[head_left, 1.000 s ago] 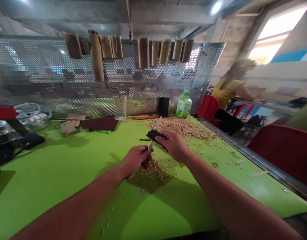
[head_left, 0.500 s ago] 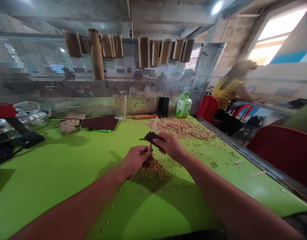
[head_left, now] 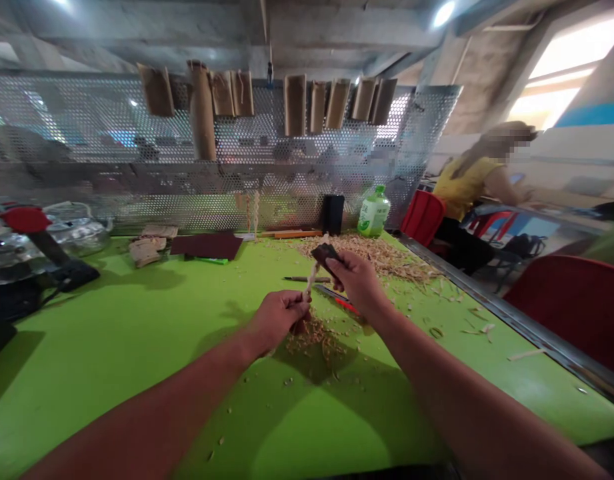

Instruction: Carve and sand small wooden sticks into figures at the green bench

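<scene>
My left hand (head_left: pixel 279 319) is closed round the lower end of a thin, pale carved wooden stick (head_left: pixel 313 275) that slants up to the right. My right hand (head_left: pixel 355 280) pinches a small dark piece of sandpaper (head_left: pixel 326 253) folded over the stick's upper end. Both hands hover above a small heap of wood shavings (head_left: pixel 314 333) on the green table (head_left: pixel 137 347). A red-handled tool (head_left: pixel 343 301) lies on the table just under my right hand, and a dark pencil-like stick (head_left: pixel 299 279) lies beyond it.
A larger pile of shavings (head_left: pixel 381 257) spreads at the back right near a green bottle (head_left: pixel 373 212) and a black box (head_left: pixel 333 213). A dark sandpaper sheet (head_left: pixel 207 245) lies at the back. A red-topped black device (head_left: pixel 41 250) stands left. A person in yellow (head_left: pixel 474 183) sits to the right by red chairs (head_left: pixel 571 300).
My right hand has slid the sandpaper up the stick toward its far tip, uncovering the red-handled tool beneath. My left hand has stayed where it was.
</scene>
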A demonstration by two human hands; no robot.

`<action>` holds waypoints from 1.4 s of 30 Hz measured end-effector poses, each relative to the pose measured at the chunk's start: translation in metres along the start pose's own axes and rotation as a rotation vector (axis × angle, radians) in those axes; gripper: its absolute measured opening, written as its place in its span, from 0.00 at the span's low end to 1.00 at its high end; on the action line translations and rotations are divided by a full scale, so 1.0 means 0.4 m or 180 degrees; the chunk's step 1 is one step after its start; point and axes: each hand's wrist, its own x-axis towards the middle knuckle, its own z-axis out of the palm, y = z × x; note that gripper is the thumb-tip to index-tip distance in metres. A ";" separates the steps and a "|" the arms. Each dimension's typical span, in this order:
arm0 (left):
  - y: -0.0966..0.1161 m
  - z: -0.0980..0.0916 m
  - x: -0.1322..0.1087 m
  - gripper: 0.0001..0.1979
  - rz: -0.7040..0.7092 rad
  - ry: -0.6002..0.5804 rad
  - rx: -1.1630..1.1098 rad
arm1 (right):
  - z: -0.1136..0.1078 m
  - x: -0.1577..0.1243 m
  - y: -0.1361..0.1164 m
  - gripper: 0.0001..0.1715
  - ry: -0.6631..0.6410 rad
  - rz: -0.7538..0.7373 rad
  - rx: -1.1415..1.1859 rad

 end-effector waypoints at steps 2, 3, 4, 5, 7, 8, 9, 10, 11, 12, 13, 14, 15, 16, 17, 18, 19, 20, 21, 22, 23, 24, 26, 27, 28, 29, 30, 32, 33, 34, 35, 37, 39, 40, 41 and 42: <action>0.002 0.001 -0.002 0.10 -0.0084 -0.0024 -0.0069 | 0.004 -0.003 0.000 0.16 -0.0219 0.0140 0.0063; 0.002 0.001 -0.003 0.11 -0.0105 0.0013 -0.0067 | 0.007 -0.005 0.000 0.16 -0.0545 0.0192 0.0045; 0.003 0.001 -0.002 0.11 -0.0102 0.0060 -0.0052 | 0.010 -0.007 -0.002 0.16 -0.0858 0.0208 0.0002; 0.003 0.000 -0.001 0.11 -0.0080 0.0096 -0.0033 | 0.011 -0.008 -0.003 0.16 -0.1017 0.0183 -0.0036; 0.002 -0.002 0.000 0.11 -0.0027 0.0079 -0.0003 | 0.005 -0.003 -0.004 0.17 -0.0675 0.0021 -0.0076; 0.002 -0.002 0.001 0.10 -0.0015 0.0027 0.0002 | -0.004 0.003 -0.004 0.17 -0.0214 -0.0074 -0.0025; 0.001 -0.002 0.000 0.09 -0.0012 -0.0027 -0.0009 | -0.015 0.011 -0.002 0.17 0.0282 -0.0155 0.0097; 0.000 -0.001 0.000 0.08 -0.0017 -0.0069 -0.0030 | -0.027 0.020 0.000 0.18 0.0724 -0.0219 0.0291; -0.001 -0.001 -0.001 0.07 -0.0023 -0.0090 -0.0062 | -0.039 0.028 0.002 0.18 0.1029 -0.0260 0.0529; -0.001 -0.001 -0.001 0.07 -0.0023 -0.0081 -0.0107 | -0.048 0.034 0.003 0.18 0.1167 -0.0267 0.0782; -0.001 -0.001 -0.001 0.07 -0.0022 -0.0043 -0.0153 | -0.053 0.038 0.003 0.19 0.1155 -0.0238 0.1026; -0.001 -0.002 0.000 0.07 -0.0026 0.0011 -0.0192 | -0.054 0.038 0.001 0.19 0.1011 -0.0178 0.1216; 0.000 -0.003 0.001 0.07 -0.0043 0.0072 -0.0209 | -0.050 0.035 -0.002 0.19 0.0795 -0.0100 0.1331; 0.002 -0.003 0.001 0.07 -0.0078 0.0130 -0.0202 | -0.042 0.029 -0.006 0.20 0.0548 -0.0026 0.1373; 0.004 -0.003 0.001 0.06 -0.0129 0.0175 -0.0173 | -0.032 0.022 -0.010 0.20 0.0293 0.0035 0.1373; 0.006 -0.001 0.001 0.05 -0.0187 0.0192 -0.0131 | -0.021 0.013 -0.015 0.19 0.0040 0.0088 0.1346; 0.009 0.001 0.000 0.05 -0.0242 0.0178 -0.0090 | -0.010 0.004 -0.018 0.19 -0.0173 0.0133 0.1311; 0.011 0.004 -0.002 0.05 -0.0285 0.0142 -0.0072 | -0.001 -0.005 -0.021 0.19 -0.0326 0.0174 0.1279; 0.013 0.006 -0.004 0.05 -0.0309 0.0104 -0.0081 | 0.006 -0.012 -0.023 0.19 -0.0416 0.0214 0.1270; 0.014 0.009 -0.006 0.06 -0.0309 0.0048 -0.0117 | 0.012 -0.018 -0.023 0.19 -0.0462 0.0256 0.1291; 0.016 0.010 -0.008 0.08 -0.0288 -0.0019 -0.0177 | 0.015 -0.022 -0.022 0.19 -0.0469 0.0292 0.1341; 0.016 0.010 -0.010 0.11 -0.0267 -0.0114 -0.0263 | 0.017 -0.024 -0.020 0.20 -0.0465 0.0322 0.1408; 0.018 0.008 -0.012 0.16 -0.0263 -0.0385 -0.0438 | 0.017 -0.024 -0.016 0.21 -0.0518 0.0372 0.1530; 0.018 0.006 -0.013 0.18 -0.0277 -0.0525 -0.0498 | 0.017 -0.022 -0.014 0.21 -0.0573 0.0395 0.1560; 0.017 0.004 -0.012 0.19 -0.0292 -0.0620 -0.0534 | 0.015 -0.020 -0.013 0.22 -0.0627 0.0414 0.1560; 0.016 0.002 -0.011 0.20 -0.0299 -0.0647 -0.0547 | 0.013 -0.017 -0.013 0.22 -0.0649 0.0421 0.1545; 0.015 0.000 -0.010 0.20 -0.0285 -0.0616 -0.0541 | 0.009 -0.014 -0.014 0.23 -0.0634 0.0413 0.1523; 0.010 -0.002 -0.006 0.20 -0.0209 -0.0462 -0.0539 | -0.002 -0.006 -0.019 0.23 -0.0459 0.0368 0.1466; 0.007 -0.003 -0.004 0.19 -0.0175 -0.0408 -0.0552 | -0.009 -0.002 -0.021 0.23 -0.0328 0.0336 0.1408; 0.005 -0.003 -0.003 0.19 -0.0161 -0.0386 -0.0568 | -0.015 0.001 -0.023 0.22 -0.0205 0.0293 0.1309; 0.003 -0.003 -0.002 0.18 -0.0161 -0.0393 -0.0581 | -0.020 0.003 -0.024 0.22 -0.0120 0.0247 0.1167; 0.002 -0.005 -0.003 0.16 -0.0176 -0.0427 -0.0609 | -0.025 0.003 -0.022 0.21 -0.0038 0.0149 0.0794; 0.005 -0.007 -0.004 0.16 -0.0189 -0.0387 -0.0620 | -0.021 -0.001 -0.016 0.20 -0.0153 0.0097 0.0437; 0.008 -0.009 -0.005 0.15 -0.0182 -0.0343 -0.0602 | -0.018 -0.004 -0.014 0.19 -0.0265 0.0108 0.0303; 0.010 -0.011 -0.006 0.15 -0.0171 -0.0297 -0.0572 | -0.015 -0.006 -0.012 0.19 -0.0387 0.0134 0.0206; 0.013 -0.013 -0.006 0.15 -0.0161 -0.0257 -0.0546 | -0.012 -0.008 -0.011 0.18 -0.0494 0.0156 0.0152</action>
